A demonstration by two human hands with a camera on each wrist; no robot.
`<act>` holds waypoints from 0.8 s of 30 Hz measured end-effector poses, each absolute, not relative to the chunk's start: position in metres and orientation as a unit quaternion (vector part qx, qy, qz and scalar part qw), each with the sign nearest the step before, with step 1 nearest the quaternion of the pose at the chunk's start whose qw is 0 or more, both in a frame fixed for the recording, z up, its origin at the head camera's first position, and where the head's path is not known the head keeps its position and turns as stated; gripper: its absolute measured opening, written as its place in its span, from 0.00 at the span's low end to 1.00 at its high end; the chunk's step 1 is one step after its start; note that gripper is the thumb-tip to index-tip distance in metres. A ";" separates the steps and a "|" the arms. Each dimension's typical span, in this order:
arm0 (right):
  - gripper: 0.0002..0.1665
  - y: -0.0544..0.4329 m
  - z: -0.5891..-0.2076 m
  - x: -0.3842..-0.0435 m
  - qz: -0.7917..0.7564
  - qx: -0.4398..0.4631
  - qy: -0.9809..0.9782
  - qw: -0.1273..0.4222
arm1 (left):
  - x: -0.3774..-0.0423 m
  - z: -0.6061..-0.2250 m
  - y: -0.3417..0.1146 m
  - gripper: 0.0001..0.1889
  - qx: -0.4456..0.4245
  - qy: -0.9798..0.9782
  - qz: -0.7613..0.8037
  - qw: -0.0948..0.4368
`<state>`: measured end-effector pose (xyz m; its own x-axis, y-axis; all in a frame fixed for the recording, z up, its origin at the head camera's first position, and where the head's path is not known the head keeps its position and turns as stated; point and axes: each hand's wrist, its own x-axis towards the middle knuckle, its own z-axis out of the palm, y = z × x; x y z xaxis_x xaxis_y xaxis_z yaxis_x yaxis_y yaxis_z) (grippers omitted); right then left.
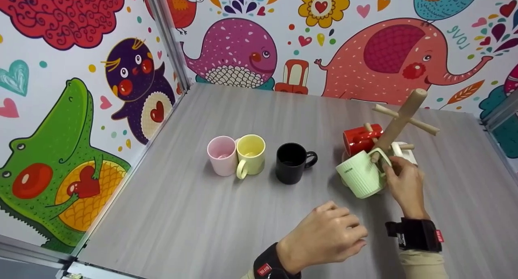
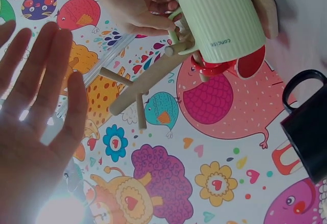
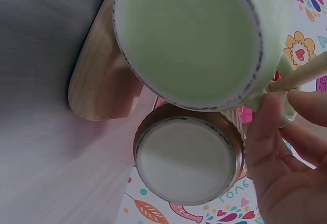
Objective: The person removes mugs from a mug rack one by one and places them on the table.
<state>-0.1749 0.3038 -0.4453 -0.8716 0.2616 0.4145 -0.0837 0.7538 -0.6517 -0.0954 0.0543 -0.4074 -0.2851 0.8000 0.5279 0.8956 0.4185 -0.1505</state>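
Note:
At the right of the table, my right hand [image 1: 406, 186] pinches the handle of a light green ribbed mug [image 1: 360, 177]. A lower peg of the wooden mug tree [image 1: 398, 123] runs through that handle, and the mug hangs tilted against the stand. In the right wrist view, the fingertips [image 3: 266, 117] sit at the handle beside the peg, with the mug's underside toward the camera. My left hand [image 1: 325, 232] hovers over the front of the table with nothing in it; its fingers [image 2: 48, 55] are loosely extended in the left wrist view.
A red mug [image 1: 356, 140] hangs behind the green one, and a white mug [image 3: 186, 160] is on the tree's far side. Left of the stand are a black mug [image 1: 289, 165], a yellow mug [image 1: 253, 155] and a pink mug [image 1: 223, 159]. Printed panels [image 1: 243, 48] border the table.

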 end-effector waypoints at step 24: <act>0.09 0.307 -0.443 -0.187 0.295 -0.003 -0.923 0.245 | -0.095 -0.411 0.057 0.07 -0.535 -0.791 -0.085 0.284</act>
<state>-0.1866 0.3065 -0.4434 -0.8796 0.1501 0.4514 -0.1393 0.8261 -0.5461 -0.0952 0.0573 -0.4115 -0.2661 0.7985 0.5400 0.8949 0.4128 -0.1695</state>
